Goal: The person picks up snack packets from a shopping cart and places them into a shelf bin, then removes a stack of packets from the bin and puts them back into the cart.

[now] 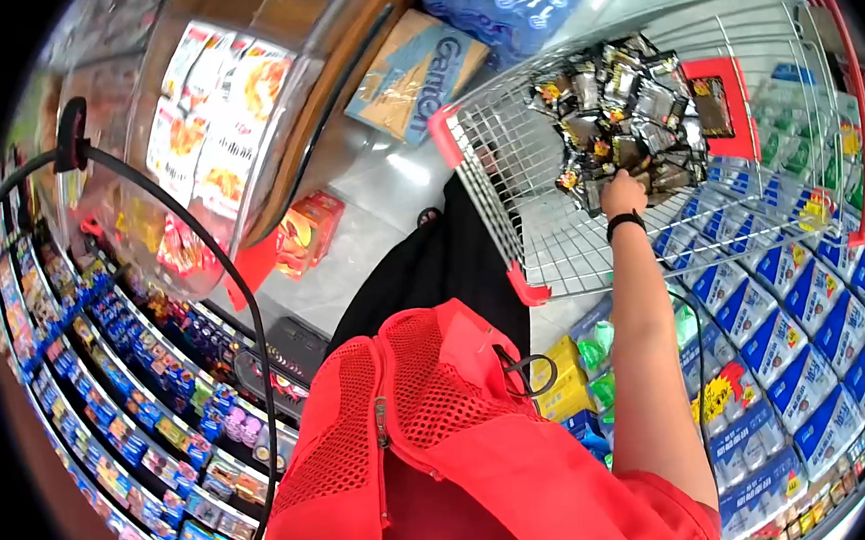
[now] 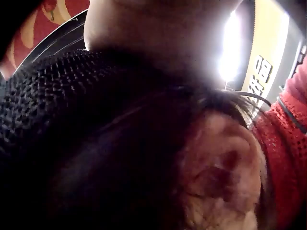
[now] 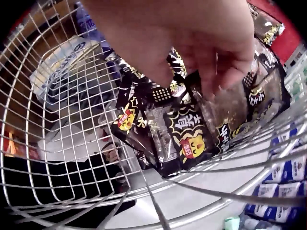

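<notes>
Black snack packets (image 1: 657,104) with yellow cartoon figures lie heaped in a wire shopping cart (image 1: 538,202). My right hand (image 1: 624,194), with a black band at the wrist, reaches down to the near edge of that heap. Seen from the right wrist, the same hand (image 3: 192,38) has bent fingers and thumb on either side of a black packet (image 3: 225,112), gripping it; part of the grip is hidden. The left hand (image 2: 153,28) shows only as blurred skin beside dark hair and an ear (image 2: 223,167); its fingers cannot be made out.
Stacked blue-and-white packs (image 1: 758,332) stand right of the cart. A cardboard box (image 1: 419,75) and bottled water (image 1: 509,4) are beyond it. Shelves of small goods (image 1: 110,393) line the left, near a clear-covered display (image 1: 221,114). A red box (image 1: 310,233) rests on the floor.
</notes>
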Motion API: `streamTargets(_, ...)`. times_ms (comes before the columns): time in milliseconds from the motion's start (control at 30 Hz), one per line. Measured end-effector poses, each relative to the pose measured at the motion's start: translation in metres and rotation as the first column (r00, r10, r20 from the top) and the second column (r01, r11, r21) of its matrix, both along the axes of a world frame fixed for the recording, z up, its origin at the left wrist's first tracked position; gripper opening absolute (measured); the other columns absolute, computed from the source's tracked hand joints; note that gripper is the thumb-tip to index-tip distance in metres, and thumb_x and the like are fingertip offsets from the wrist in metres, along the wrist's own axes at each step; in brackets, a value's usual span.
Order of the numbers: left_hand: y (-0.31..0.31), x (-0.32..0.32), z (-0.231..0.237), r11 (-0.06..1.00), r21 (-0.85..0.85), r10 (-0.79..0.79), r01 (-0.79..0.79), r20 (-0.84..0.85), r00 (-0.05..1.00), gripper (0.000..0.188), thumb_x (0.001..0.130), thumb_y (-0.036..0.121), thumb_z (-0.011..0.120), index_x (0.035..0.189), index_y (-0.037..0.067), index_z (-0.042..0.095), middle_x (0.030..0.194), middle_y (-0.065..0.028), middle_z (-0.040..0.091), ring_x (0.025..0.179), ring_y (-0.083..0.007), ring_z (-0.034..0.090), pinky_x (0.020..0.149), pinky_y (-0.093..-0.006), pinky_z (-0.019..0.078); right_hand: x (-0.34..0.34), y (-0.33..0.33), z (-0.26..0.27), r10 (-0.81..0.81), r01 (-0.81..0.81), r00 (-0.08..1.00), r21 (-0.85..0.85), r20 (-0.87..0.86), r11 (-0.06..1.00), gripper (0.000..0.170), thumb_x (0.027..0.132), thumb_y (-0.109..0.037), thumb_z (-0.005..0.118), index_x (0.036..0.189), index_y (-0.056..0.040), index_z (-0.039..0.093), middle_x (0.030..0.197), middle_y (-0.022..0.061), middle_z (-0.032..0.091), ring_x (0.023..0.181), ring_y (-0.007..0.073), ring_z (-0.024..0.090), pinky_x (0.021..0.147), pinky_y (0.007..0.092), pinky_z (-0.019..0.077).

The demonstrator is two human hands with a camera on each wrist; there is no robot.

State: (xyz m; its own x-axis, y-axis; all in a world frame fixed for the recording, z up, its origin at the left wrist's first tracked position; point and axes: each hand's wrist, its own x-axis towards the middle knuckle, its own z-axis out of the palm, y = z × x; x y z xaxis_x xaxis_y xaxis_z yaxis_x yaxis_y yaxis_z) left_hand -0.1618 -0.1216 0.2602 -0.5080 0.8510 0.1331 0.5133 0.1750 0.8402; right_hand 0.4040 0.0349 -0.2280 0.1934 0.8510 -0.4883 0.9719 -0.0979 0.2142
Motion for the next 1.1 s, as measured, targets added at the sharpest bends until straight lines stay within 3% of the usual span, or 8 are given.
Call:
streamTargets(300,-0.074,0.011,0.041,0.963,0.228,-0.152,0.145,0.015,0.988,0.049,0.098,0.037,0.049,0.131,0.000,0.053,0.133,-0.0177,0.056,0.126,-0.0293,0.054,0.107,-0.0442,0.0415,-0.038,-0.016,0.056,0.217,-0.047,0.921,0.462,-0.324,0.886,0.019,0.083,-0.021,0.069,0.089,-0.0034,0.063,0.084,0.0246,0.066,0.084,0.0444,0.064,0.075,0.0501,0.0526)
streamTargets(433,-0.092,0.023,0.088,0.907,0.320,-0.288,0.276,-0.007,0.957,0.047,0.099,0.035,0.050,0.129,0.000,0.054,0.132,-0.0175,0.057,0.125,-0.0285,0.055,0.107,-0.0433,0.0418,-0.043,-0.026,0.093,0.214,0.206,0.762,0.542,-0.611,0.815,0.019,0.083,-0.003,0.065,0.098,-0.0011,0.053,0.078,0.0142,0.064,0.071,0.0318,0.067,0.067,0.0406,0.0523)
streamTargets(567,-0.096,0.044,0.115,0.851,0.345,-0.419,0.397,-0.011,0.908,0.044,0.099,0.032,0.052,0.128,-0.001,0.056,0.130,-0.0173,0.059,0.125,-0.0277,0.056,0.107,-0.0424,0.0421,-0.034,-0.045,0.121,-0.044,0.605,0.164,0.065,-0.985,0.794,0.027,0.092,0.006,0.052,0.116,0.0008,0.042,0.090,0.0100,0.061,0.087,0.0247,0.071,0.078,0.0328,0.0613)
streamTargets(633,-0.095,0.060,0.108,0.840,0.308,-0.473,0.447,0.012,0.881,0.042,0.100,0.031,0.052,0.127,-0.001,0.056,0.130,-0.0172,0.059,0.124,-0.0274,0.056,0.107,-0.0419,0.0423,-0.024,-0.057,0.121,-0.106,0.619,0.158,0.015,-0.982,0.785,0.028,0.090,0.002,0.058,0.115,0.0011,0.046,0.086,0.0066,0.060,0.090,0.0216,0.071,0.077,0.0310,0.0595)
streamTargets(700,-0.085,0.085,0.080,0.853,0.252,-0.492,0.458,0.089,0.866,0.041,0.100,0.029,0.053,0.126,-0.001,0.057,0.129,-0.0171,0.060,0.124,-0.0270,0.057,0.107,-0.0415,0.0424,-0.016,-0.069,0.125,-0.019,0.407,0.550,0.248,-0.835,0.879,0.029,0.086,-0.005,0.066,0.112,0.0011,0.053,0.087,0.0072,0.062,0.088,0.0190,0.069,0.077,0.0305,0.0566)
streamTargets(800,-0.069,0.134,0.000,0.905,0.105,-0.422,0.411,0.326,0.846,0.039,0.100,0.027,0.054,0.125,-0.002,0.058,0.128,-0.0169,0.061,0.123,-0.0264,0.057,0.107,-0.0408,0.0426,0.001,-0.075,0.093,0.143,0.109,0.668,0.287,-0.730,0.952,0.036,0.082,-0.015,0.072,0.111,0.0027,0.062,0.101,0.0172,0.070,0.090,0.0262,0.068,0.081,0.0373,0.0540)
streamTargets(1000,-0.060,0.238,-0.154,0.927,-0.154,-0.168,0.341,0.642,0.748,0.027,0.097,0.006,0.056,0.123,0.001,0.059,0.131,-0.0126,0.060,0.124,-0.0219,0.056,0.106,-0.0361,0.0426,-0.011,-0.076,0.118,0.068,-0.028,0.531,0.063,-0.845,0.998,0.037,0.081,-0.018,0.073,0.110,0.0021,0.062,0.103,0.0233,0.067,0.098,0.0391,0.065,0.085,0.0448,0.0515)
streamTargets(1100,0.007,0.224,-0.145,0.961,0.197,-0.276,0.194,0.628,0.727,0.029,0.100,0.016,0.052,0.121,-0.001,0.060,0.128,-0.0146,0.062,0.118,-0.0240,0.058,0.103,-0.0376,0.0447,0.009,-0.056,0.115,0.118,-0.197,0.548,0.009,-0.828,0.980,0.038,0.083,-0.021,0.072,0.112,0.0013,0.062,0.105,0.0236,0.068,0.099,0.0385,0.065,0.086,0.0437,0.0523)
